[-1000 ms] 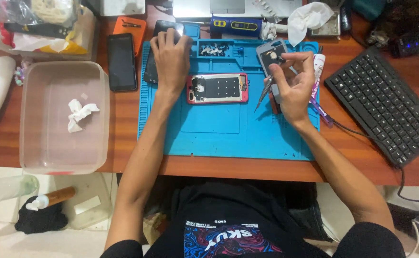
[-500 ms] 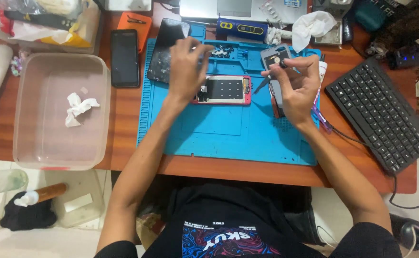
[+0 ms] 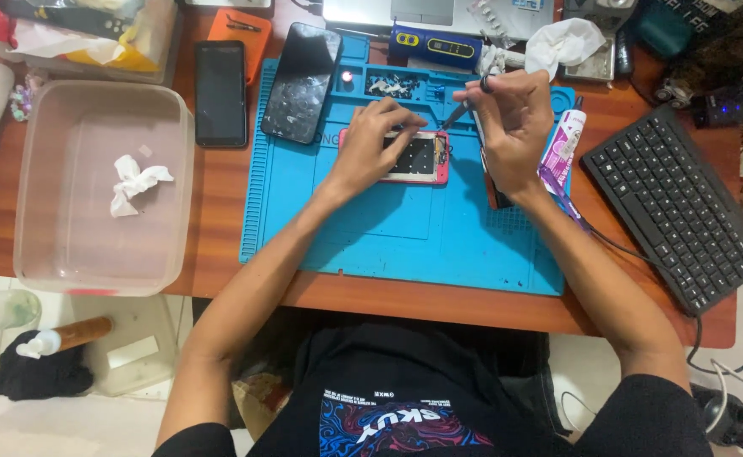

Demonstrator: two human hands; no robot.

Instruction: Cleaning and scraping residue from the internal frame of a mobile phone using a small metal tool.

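Note:
An opened phone with a pink frame (image 3: 429, 161) lies on the blue work mat (image 3: 388, 237). My left hand (image 3: 375, 144) rests over its left half and holds it down with curled fingers. My right hand (image 3: 513, 127) hovers just right of the phone, pinching a thin dark tool (image 3: 458, 113). The tool's tip points down at the phone's top right corner. A dark flat part (image 3: 495, 188) lies on the mat under my right wrist.
Two black phones (image 3: 220, 91) (image 3: 303, 83) lie at the mat's far left. A clear plastic tub (image 3: 49, 254) with a crumpled tissue stands on the left. Right of the mat are a black keyboard (image 3: 676, 203) and a purple-white tube (image 3: 562, 148).
My left hand left the black phone at the mat's far edge and came down onto the pink-framed phone. My right hand swapped the grey part for the thin tool.

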